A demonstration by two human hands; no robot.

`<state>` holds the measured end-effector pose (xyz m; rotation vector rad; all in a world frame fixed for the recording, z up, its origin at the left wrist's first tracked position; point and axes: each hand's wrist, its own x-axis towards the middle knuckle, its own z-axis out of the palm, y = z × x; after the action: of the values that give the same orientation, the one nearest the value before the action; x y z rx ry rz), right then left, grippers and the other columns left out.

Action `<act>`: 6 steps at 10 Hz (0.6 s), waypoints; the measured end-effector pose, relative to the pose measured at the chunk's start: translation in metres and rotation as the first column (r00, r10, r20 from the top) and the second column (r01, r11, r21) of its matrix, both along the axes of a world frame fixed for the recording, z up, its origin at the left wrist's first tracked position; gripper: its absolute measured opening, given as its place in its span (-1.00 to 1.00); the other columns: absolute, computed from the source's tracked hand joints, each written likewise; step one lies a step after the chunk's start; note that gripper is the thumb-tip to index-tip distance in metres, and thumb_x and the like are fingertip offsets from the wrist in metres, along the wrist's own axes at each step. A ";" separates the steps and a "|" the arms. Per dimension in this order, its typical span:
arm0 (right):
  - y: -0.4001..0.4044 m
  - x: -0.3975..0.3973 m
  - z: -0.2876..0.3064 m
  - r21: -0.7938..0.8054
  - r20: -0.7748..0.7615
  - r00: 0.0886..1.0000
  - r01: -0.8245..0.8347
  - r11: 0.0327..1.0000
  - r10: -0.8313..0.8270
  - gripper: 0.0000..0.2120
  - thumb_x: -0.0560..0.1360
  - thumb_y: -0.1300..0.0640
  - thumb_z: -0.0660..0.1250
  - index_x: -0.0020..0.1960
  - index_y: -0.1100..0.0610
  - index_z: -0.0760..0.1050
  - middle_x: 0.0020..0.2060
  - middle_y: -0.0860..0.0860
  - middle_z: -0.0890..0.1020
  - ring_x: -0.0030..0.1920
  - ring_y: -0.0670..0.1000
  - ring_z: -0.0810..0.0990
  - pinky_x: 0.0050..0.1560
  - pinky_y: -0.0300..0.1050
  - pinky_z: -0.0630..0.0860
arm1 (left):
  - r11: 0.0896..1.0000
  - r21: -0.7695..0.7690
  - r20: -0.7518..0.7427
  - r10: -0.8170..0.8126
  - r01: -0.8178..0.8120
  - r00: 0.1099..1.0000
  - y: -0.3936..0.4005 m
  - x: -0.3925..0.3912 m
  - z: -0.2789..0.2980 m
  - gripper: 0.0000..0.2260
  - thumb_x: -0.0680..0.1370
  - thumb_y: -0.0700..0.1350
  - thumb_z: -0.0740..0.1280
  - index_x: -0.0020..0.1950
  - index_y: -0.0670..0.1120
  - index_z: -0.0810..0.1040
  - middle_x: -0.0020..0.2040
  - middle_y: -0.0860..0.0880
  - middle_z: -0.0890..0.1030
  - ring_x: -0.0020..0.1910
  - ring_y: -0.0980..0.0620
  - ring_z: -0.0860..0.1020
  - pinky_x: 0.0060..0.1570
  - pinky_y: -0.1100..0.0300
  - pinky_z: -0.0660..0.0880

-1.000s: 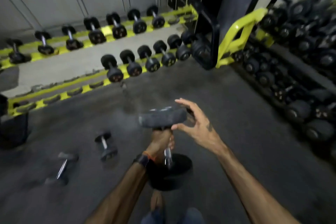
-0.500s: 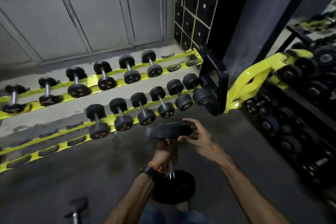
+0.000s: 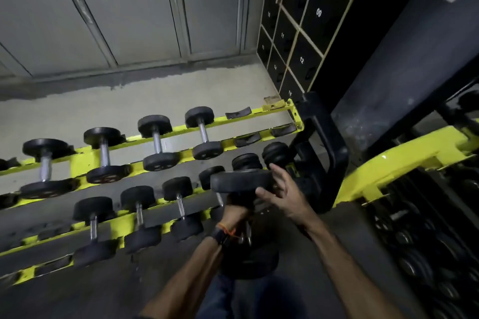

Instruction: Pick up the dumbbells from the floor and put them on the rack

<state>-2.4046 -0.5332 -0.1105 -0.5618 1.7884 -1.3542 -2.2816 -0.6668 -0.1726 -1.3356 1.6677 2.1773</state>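
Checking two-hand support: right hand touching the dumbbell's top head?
Touching. The head view shows the right hand with its fingers curled against the edge of the dumbbell top head; the left hand grips the handle below.

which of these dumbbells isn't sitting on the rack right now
The dumbbell held upright in front of the yellow rack: left hand grips its handle, right hand steadies its top head. Others lie in cradles.

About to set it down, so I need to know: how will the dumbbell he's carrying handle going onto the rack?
Probably heavy: the left hand grips the dumbbell by its handle while the right hand steadies the top head. Rigid, so no flex. Its round heads may roll unless seated in the cradles on the yellow rack.
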 end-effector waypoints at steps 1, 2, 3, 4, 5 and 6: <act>-0.049 -0.087 -0.006 0.048 0.008 1.000 0.016 0.999 -0.017 -0.11 0.41 -0.04 0.60 0.63 0.03 0.29 0.48 0.05 0.54 0.46 -0.07 0.53 0.28 -0.32 0.53 | 0.998 0.012 0.058 0.067 -0.068 0.996 -0.045 -0.088 0.009 -0.74 0.62 -0.37 0.32 -0.10 -0.01 0.55 -0.09 0.01 0.59 -0.12 0.02 0.55 0.07 0.06 0.57; -0.090 -0.164 -0.019 0.062 -0.026 0.999 -0.019 0.998 0.021 -0.29 0.56 0.21 0.51 0.63 0.12 0.29 0.45 0.09 0.51 0.46 -0.03 0.48 0.12 -0.47 0.52 | 0.984 -0.128 -0.006 0.124 -0.124 0.992 -0.086 -0.170 0.011 -0.90 0.66 -0.24 0.33 0.01 -0.14 0.64 -0.07 -0.11 0.65 -0.10 -0.10 0.59 -0.10 0.10 0.44; -0.138 -0.241 -0.041 0.096 0.008 0.999 -0.048 0.994 0.047 -0.37 0.62 0.24 0.44 0.62 0.12 0.30 0.43 0.10 0.50 0.46 -0.04 0.44 0.10 -0.46 0.54 | 0.998 -0.020 0.124 0.068 -0.066 0.990 -0.137 -0.241 -0.028 -0.76 0.68 -0.20 0.34 -0.15 0.06 0.49 -0.14 0.03 0.57 -0.19 0.07 0.56 0.17 0.00 0.59; -0.179 -0.310 -0.066 0.136 0.051 0.997 -0.062 0.989 0.055 -0.41 0.58 -0.01 0.51 0.55 -0.02 0.40 0.46 0.10 0.54 0.50 0.00 0.49 0.42 -0.11 0.52 | 0.997 0.012 0.186 0.076 -0.080 0.980 -0.174 -0.305 -0.054 -0.77 0.65 -0.17 0.35 -0.17 0.08 0.50 -0.14 0.04 0.56 -0.14 0.00 0.59 0.17 -0.04 0.59; -0.210 -0.362 -0.082 0.171 0.058 0.993 -0.107 0.980 0.098 -0.31 0.49 -0.20 0.49 0.54 0.00 0.45 0.45 0.05 0.57 0.45 -0.03 0.55 0.48 0.09 0.51 | 0.965 -0.239 0.316 -0.025 0.105 0.948 -0.223 -0.376 -0.093 -0.88 0.59 -0.18 0.34 0.02 -0.03 0.66 -0.06 -0.16 0.66 -0.05 -0.21 0.63 -0.07 -0.02 0.48; -0.235 -0.399 -0.106 0.192 0.056 0.989 -0.147 0.970 0.139 -0.45 0.63 0.00 0.45 0.57 0.07 0.42 0.48 0.10 0.55 0.49 0.01 0.53 0.52 0.09 0.47 | 0.980 -0.198 0.315 0.067 -0.004 0.947 -0.256 -0.407 -0.109 -0.82 0.65 -0.29 0.30 -0.11 -0.07 0.54 -0.14 -0.07 0.58 -0.20 -0.02 0.59 -0.25 0.16 0.47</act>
<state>-2.8036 -0.7686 -0.2164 -0.5396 1.7860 -1.0705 -2.6882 -0.9224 -0.2816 -1.6756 1.7692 1.7268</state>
